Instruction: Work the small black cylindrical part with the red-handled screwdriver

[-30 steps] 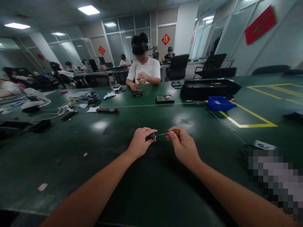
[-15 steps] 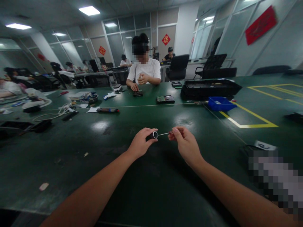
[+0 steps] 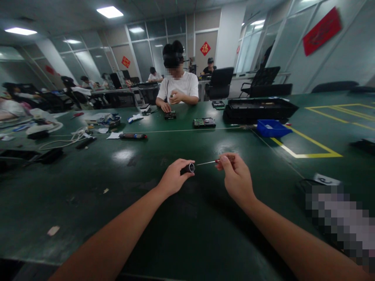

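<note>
My left hand [image 3: 172, 178] is closed around a short black cylinder [image 3: 190, 168] with a silvery ring at its round end, which points to the right. In my right hand [image 3: 239, 180] is a screwdriver [image 3: 206, 162], pinched by its reddish-brown handle. Its thin metal shaft points left at the cylinder, and a small gap separates the tip from the ringed end. Both hands are above the green table [image 3: 172, 242]. The rest of the cylinder is hidden by my fingers.
Beyond my hands lie a brown and black pen-like tool [image 3: 133, 136], a circuit-board unit [image 3: 204, 122], a blue bin [image 3: 273, 128] and a long black tray [image 3: 259, 110]. Across the table a person [image 3: 178, 86] handles small parts. Cables and clutter [image 3: 72, 138] lie left; a blurred-out object [image 3: 342, 222] is right.
My right hand has moved right with the screwdriver, drawing its tip away from the cylinder's end. More of the shaft shows now. My left hand has hardly moved.
</note>
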The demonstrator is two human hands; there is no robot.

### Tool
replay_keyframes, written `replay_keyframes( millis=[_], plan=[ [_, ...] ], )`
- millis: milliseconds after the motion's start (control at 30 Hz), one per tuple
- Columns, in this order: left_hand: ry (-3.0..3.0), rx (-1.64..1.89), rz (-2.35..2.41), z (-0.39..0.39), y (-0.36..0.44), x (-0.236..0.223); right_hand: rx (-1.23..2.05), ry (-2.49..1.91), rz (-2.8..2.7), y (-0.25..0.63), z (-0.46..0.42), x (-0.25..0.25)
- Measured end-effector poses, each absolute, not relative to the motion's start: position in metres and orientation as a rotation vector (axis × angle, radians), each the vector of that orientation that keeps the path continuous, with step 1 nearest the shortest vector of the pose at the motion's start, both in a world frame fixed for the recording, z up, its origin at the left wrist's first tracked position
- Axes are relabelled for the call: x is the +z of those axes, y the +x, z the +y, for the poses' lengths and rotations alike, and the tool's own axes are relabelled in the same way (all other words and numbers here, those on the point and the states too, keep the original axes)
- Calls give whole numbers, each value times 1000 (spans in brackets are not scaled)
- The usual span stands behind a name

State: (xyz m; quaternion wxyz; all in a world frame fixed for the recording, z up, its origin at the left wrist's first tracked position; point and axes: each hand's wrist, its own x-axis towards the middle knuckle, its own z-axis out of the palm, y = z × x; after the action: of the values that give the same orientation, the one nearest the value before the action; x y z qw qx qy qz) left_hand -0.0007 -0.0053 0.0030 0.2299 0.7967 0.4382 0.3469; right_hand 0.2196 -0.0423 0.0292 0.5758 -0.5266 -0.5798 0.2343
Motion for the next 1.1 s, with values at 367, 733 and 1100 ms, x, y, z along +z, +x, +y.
replay_keyframes(
  millis=[367,733,1100],
  plan=[
    [2204,912,1191,-7,2,3,529,-1230,-1483,219,-41,27],
    [2138,952,1194,-5,1,2,425,-1335,-1508,222,-42,31],
    [1540,1243,1063,-2,-6,13,448,-1287,-1484,223,-42,31]
  ],
)
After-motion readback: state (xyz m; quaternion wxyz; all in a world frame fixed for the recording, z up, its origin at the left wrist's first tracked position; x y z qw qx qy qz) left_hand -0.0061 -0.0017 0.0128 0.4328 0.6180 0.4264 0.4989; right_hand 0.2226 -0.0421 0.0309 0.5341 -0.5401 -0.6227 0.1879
